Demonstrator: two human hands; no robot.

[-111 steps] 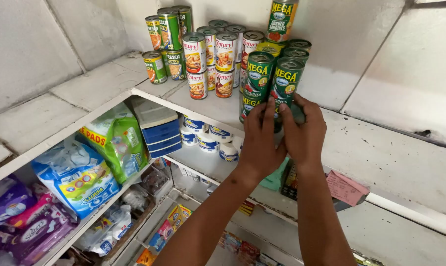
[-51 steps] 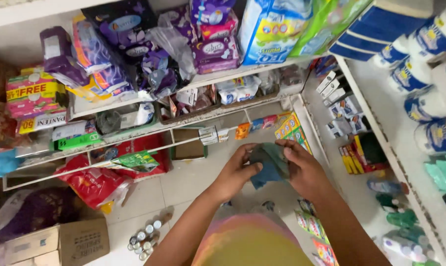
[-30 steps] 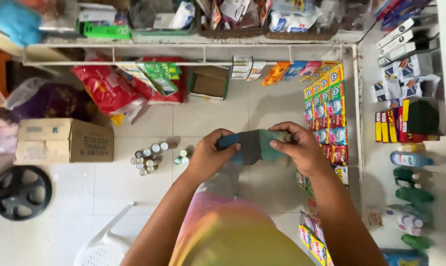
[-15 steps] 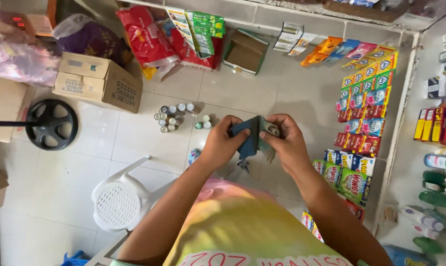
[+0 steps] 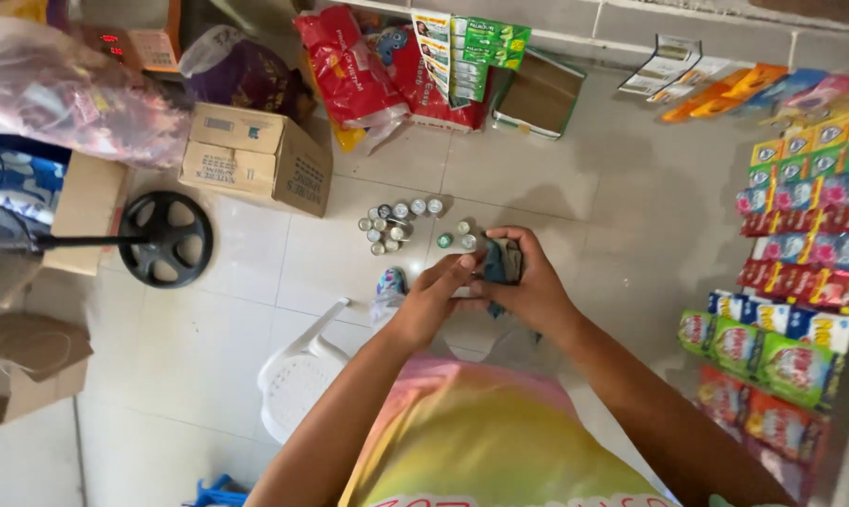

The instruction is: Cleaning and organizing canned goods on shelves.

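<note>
Our view has swung from the shelves down to the floor [image 5: 556, 178]. At 12 o'clock from our chest, our left hand [image 5: 435, 299] and right hand [image 5: 527, 286] now pinch the dark cloth [image 5: 497, 266] smaller, folded between closed fingers.

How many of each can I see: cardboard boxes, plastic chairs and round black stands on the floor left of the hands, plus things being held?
Cardboard boxes: 3
White plastic chair: 1
Round black stand: 1
Dark folded item, held between the left hand and right hand: 1
Total: 6
</note>
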